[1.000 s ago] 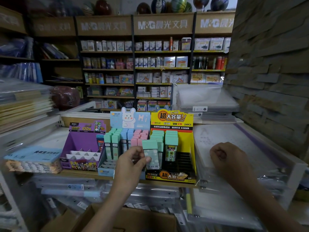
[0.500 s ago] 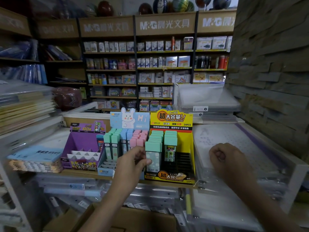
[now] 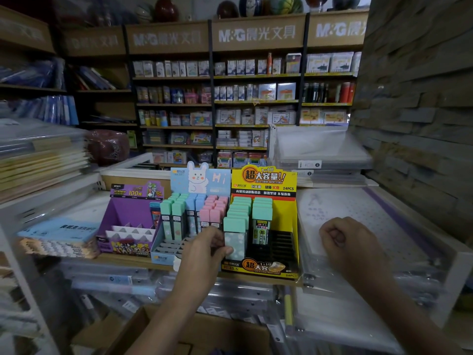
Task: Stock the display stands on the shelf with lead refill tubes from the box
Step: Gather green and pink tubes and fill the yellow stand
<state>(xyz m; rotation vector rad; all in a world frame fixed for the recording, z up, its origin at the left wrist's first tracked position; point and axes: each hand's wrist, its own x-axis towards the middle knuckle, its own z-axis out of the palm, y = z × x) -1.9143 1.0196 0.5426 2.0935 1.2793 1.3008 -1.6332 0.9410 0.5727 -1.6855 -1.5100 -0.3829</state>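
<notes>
**Left hand holds a refill tube at the yellow stand**

Nearest, at the bottom edge, lies an open brown cardboard box (image 3: 194,334), its contents out of sight. Above it, the left hand (image 3: 204,254) pinches a flat mint-green-capped lead refill tube (image 3: 235,237) between thumb and fingers. The tube stands upright at the front left of the yellow cardboard display stand (image 3: 290,216), just ahead of two rows of like tubes. Whether its foot sits in a slot cannot be told.

The right hand (image 3: 350,244) is curled into a fist with nothing seen in it, and rests on a stack of clear plastic sleeves (image 3: 384,226) right of the stand.

All stands sit on the wooden shelf (image 3: 120,258). Left of the yellow one is a pale blue display stand with a rabbit header (image 3: 160,258), holding green, blue and pink tubes. Further left is a purple cardboard display stand (image 3: 128,211) with white dividers.

Behind, dark wall shelves (image 3: 212,103) carry packaged stationery.
</notes>
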